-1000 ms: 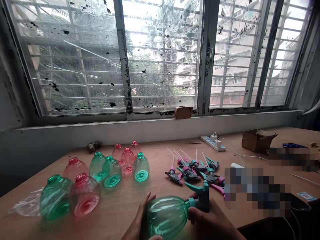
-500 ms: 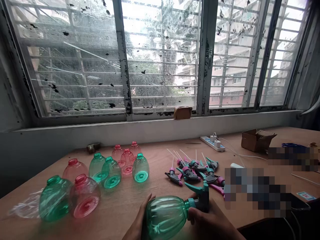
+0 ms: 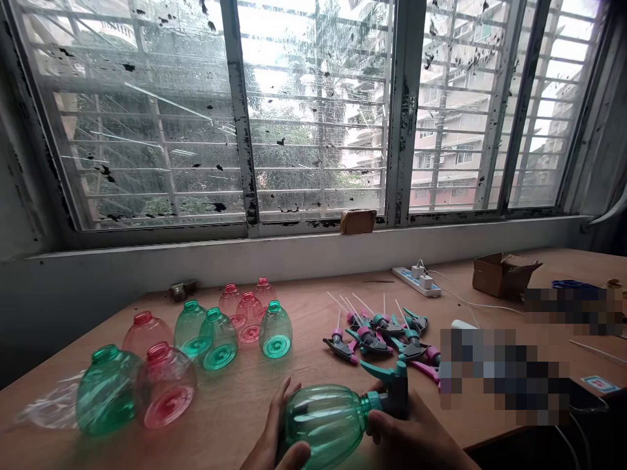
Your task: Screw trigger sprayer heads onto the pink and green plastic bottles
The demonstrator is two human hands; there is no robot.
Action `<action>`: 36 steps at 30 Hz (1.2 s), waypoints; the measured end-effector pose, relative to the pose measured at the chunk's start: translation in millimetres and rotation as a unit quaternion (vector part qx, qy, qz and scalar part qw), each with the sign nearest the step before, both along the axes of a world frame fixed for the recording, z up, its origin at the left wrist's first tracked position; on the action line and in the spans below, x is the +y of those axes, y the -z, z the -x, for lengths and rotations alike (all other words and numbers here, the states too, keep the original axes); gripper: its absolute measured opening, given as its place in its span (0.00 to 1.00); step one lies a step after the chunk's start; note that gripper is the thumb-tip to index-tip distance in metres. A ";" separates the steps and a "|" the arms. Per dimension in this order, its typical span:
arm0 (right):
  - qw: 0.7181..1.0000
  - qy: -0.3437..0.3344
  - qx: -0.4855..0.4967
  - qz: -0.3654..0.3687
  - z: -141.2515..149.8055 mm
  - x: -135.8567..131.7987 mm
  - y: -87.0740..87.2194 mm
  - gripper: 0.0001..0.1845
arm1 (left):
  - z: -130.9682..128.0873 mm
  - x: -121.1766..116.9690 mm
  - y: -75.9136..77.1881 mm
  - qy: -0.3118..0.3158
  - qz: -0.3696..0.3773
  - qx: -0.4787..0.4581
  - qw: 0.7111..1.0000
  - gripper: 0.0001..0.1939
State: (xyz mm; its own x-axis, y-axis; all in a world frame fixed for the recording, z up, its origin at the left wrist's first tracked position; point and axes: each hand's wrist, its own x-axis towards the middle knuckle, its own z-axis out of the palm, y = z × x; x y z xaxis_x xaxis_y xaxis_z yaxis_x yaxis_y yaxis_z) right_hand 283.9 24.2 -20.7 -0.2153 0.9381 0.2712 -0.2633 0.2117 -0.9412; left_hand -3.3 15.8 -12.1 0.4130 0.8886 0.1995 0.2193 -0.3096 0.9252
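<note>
A green see-through spray bottle [image 3: 327, 418] lies on its side between my hands, its neck to the right. My left hand [image 3: 275, 431] is wrapped round the bottle's base end, its thumb along the near side. At the neck, my right hand [image 3: 404, 427] grips the dark grey and teal spray head [image 3: 394, 388], which sits on the bottle's mouth. Its fingers are partly hidden behind the head. Just beyond lies a pile of loose spray heads [image 3: 375, 336] in pink, teal and grey, with thin white tubes sticking up.
Several open green bottles [image 3: 220, 339] and pink bottles [image 3: 166, 385] stand at the left, beside a clear plastic bag [image 3: 51, 401]. A power strip [image 3: 416, 281] with cables and a cardboard box [image 3: 504, 274] are at the back right. Blurred patches cover part of the right side.
My left hand has shifted its hold, and its thumb now shows on the bottle's near side. The bottle has moved very slightly left. My right hand keeps its grip on the spray head.
</note>
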 end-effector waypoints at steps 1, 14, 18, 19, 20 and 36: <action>1.000 0.003 0.002 0.002 0.1 0.0 -0.3 0.27 | -1.4 -0.6 -0.6 0.001 -0.004 -0.004 1.000 0.54; 1.000 -0.007 -0.012 -0.003 -1.0 -1.0 -1.5 0.26 | -0.2 0.4 -2.2 0.015 0.000 -0.012 1.000 0.43; 1.000 -0.006 -0.015 0.002 -1.0 -1.2 -2.5 0.26 | -2.7 -0.4 -1.2 0.024 -0.029 -0.023 0.999 0.53; 1.000 -0.007 -0.016 0.002 -1.2 -1.4 -2.4 0.26 | -3.0 -0.3 -0.7 0.027 -0.025 -0.023 0.999 0.55; 1.000 -0.008 -0.017 0.003 -1.3 -1.6 -2.1 0.26 | -3.1 -0.1 -0.2 0.032 -0.018 -0.022 0.999 0.56; 1.000 0.000 -0.028 0.008 1.9 -1.1 -5.8 0.29 | -3.5 -3.9 -4.9 0.016 -0.044 -0.037 0.998 0.48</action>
